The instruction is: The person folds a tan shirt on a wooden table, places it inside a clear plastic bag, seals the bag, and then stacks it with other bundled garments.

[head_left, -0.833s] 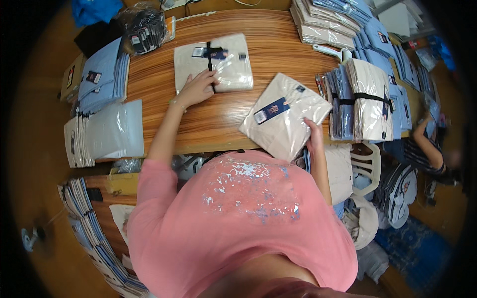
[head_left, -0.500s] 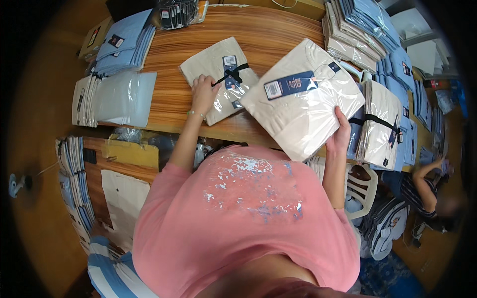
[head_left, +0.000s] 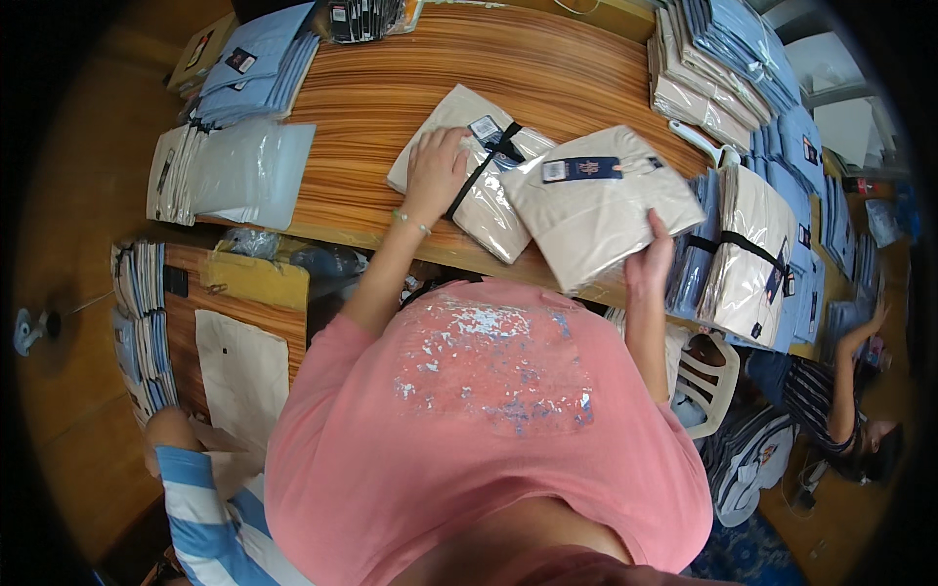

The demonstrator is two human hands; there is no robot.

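My left hand (head_left: 436, 168) lies flat on a bundle of beige folded garments (head_left: 459, 200) in clear bags, tied with a black strap, on the wooden table (head_left: 391, 88). My right hand (head_left: 649, 262) grips the near edge of a single beige packaged garment (head_left: 596, 210) with a dark blue tag. That garment is tilted and overlaps the right side of the bundle.
Light blue garment stacks (head_left: 256, 61) and a pile of clear bags (head_left: 234, 174) lie at the table's left. More stacks (head_left: 718, 68) and a strapped bundle (head_left: 747, 254) stand at the right. Another person (head_left: 845, 391) sits at far right, a striped sleeve (head_left: 200, 508) at lower left.
The view has swung, so the table sits differently in the picture. My right hand has brought the single beige garment in from the right onto the bundle's edge. The left hand stays on the bundle.
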